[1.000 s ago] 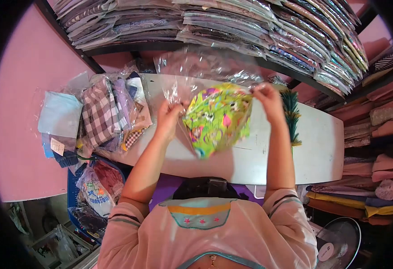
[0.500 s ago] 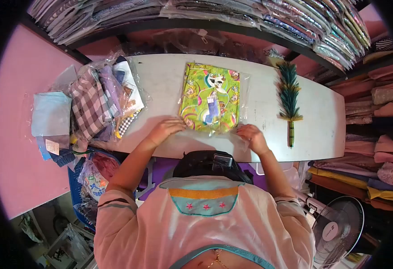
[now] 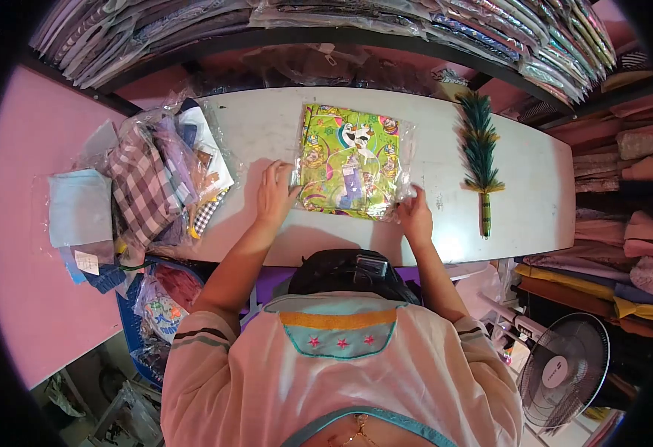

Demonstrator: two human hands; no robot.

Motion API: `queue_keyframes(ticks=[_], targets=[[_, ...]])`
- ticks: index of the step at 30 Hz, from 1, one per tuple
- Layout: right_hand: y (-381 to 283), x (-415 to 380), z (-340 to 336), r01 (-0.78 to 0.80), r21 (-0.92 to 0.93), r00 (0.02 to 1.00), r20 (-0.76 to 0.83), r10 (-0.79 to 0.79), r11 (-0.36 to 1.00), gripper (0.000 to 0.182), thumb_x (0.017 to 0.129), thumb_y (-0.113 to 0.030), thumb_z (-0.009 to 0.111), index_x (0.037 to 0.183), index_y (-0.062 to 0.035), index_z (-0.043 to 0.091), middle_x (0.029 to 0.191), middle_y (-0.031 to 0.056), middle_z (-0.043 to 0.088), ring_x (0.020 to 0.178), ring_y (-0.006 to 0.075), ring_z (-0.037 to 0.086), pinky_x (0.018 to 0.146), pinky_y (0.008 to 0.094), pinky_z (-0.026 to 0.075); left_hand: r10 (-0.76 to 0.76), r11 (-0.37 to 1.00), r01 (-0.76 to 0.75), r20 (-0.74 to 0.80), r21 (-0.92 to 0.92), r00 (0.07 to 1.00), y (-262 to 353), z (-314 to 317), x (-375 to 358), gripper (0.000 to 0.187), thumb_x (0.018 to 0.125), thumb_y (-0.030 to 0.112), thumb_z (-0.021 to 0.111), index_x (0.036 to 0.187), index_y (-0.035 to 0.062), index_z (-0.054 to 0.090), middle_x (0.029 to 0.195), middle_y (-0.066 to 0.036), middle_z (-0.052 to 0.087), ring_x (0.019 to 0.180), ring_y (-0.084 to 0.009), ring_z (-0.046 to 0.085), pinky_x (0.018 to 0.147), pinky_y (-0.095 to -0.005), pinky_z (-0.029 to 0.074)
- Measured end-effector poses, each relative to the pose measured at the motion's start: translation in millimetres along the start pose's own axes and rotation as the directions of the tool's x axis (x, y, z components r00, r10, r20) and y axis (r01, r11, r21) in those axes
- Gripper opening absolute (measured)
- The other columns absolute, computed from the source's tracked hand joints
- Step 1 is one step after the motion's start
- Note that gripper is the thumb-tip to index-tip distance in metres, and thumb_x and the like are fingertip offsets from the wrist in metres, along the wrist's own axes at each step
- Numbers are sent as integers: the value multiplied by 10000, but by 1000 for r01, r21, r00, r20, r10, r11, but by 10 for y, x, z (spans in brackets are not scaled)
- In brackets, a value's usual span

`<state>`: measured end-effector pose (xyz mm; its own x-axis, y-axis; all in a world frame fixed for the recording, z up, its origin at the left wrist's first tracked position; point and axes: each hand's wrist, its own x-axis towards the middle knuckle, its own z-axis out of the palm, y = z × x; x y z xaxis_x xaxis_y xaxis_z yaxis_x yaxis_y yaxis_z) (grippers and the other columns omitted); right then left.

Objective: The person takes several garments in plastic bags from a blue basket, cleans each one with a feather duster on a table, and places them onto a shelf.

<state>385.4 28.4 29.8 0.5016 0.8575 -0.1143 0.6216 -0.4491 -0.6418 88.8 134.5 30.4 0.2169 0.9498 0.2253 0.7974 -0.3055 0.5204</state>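
Observation:
A folded, bright green garment with cartoon prints in a clear plastic bag [image 3: 349, 153] lies flat on the white table, with a small label on its lower middle. My left hand [image 3: 276, 192] rests at the bag's left side, its fingers apart and pointing away from me, the thumb close to the bag's edge. At the lower right corner, my right hand [image 3: 415, 216] pinches the loose plastic margin between thumb and fingers. To the right lies a dark green feather duster [image 3: 479, 149] with a striped handle.
Bagged clothes [image 3: 147, 175] pile up at the table's left end, above a blue basket [image 3: 129, 313] of more bags. A shelf of packed garments [image 3: 326, 18] spans the back. Folded fabrics [image 3: 610, 223] fill the right side, and a fan [image 3: 565, 369] stands lower right.
My left hand has moved from the bag's lower left corner up along its left side, fingers spreading. My right hand has shifted slightly up the right edge. The bag lies flatter.

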Motion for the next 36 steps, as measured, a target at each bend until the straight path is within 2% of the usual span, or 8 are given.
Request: queue_keyframes(ticks=[4,10,17,23,26,29,33,36], targets=[[-331,-10,-213,512,-562,737,-102,-668,650,371,760,-192,656,1116,-118,583,1093,87,590,1049,238,531,919,457,384,480,860,-502,186,97,858,-187,-33,119,315,777,102,565,1083,166,598,1135,-54,535,1116,-239,488,972,-408,369],[-78,20,-319,761,-280,648,346,-678,585,665,711,-346,704,1289,-121,467,1291,31,502,1191,246,451,1008,489,306,527,825,-564,396,-25,752,-430,-176,286,433,747,83,542,1170,175,564,1179,-37,528,1121,-236,493,986,-382,359],[203,166,-179,801,-233,599,293,-745,552,522,728,-268,677,1213,-146,530,1196,47,582,1117,217,531,1011,476,310,551,811,-581,436,-76,712,-317,-415,390,508,718,17,571,1208,149,549,1215,-36,524,1132,-245,488,1001,-365,333],[-106,285,-431,623,24,780,52,-624,782,219,789,-172,650,998,-107,648,918,65,674,839,244,641,891,416,431,507,849,-460,151,-260,849,-554,-9,481,196,783,77,559,963,79,639,1109,-77,593,1133,-236,487,992,-417,339],[-578,310,-794,344,497,926,-40,-375,797,164,821,-58,608,977,-12,631,762,53,638,636,107,600,528,242,481,374,824,-465,-308,-322,875,-154,-88,713,118,845,87,512,844,32,617,949,-107,637,976,-232,571,865,-400,422],[-975,421,-1215,240,631,959,-35,-281,738,233,834,-57,599,1060,-2,589,692,33,609,548,54,534,451,205,422,18,741,-145,-196,-655,980,304,-357,945,199,901,108,442,826,-8,585,808,-140,636,750,-240,593,705,-366,453],[-1099,722,-1363,52,669,997,9,-79,741,289,821,-206,647,1050,-37,598,685,37,609,523,63,533,448,206,418,-134,819,50,-105,-571,985,750,-499,1213,331,941,233,421,837,-34,587,768,-195,615,660,-263,588,640,-372,448],[-651,985,-964,-192,648,981,146,127,737,454,796,-248,672,1190,-75,527,707,49,612,536,95,544,465,233,439,-237,811,283,155,-511,959,-30,497,1309,356,942,306,424,1003,-7,583,844,-189,631,741,-305,629,678,-401,467]])
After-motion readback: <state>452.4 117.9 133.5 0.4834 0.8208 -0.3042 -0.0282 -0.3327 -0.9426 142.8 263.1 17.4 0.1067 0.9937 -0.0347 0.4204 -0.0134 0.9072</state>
